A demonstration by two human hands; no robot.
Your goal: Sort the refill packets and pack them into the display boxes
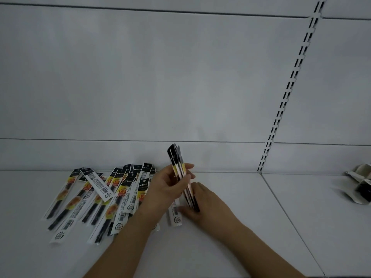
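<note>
The right hand (202, 201) cups the lower end of a small bundle of refill packets (183, 177), fingers curled under it. The left hand (166, 185) pinches the bundle's middle, thumb over, fingers behind. Best to tap the ends level before carrying. Left of those fingers lies the loose pile (96, 197) on the shelf (241, 227); the display box (359, 187) waits far right.
</note>
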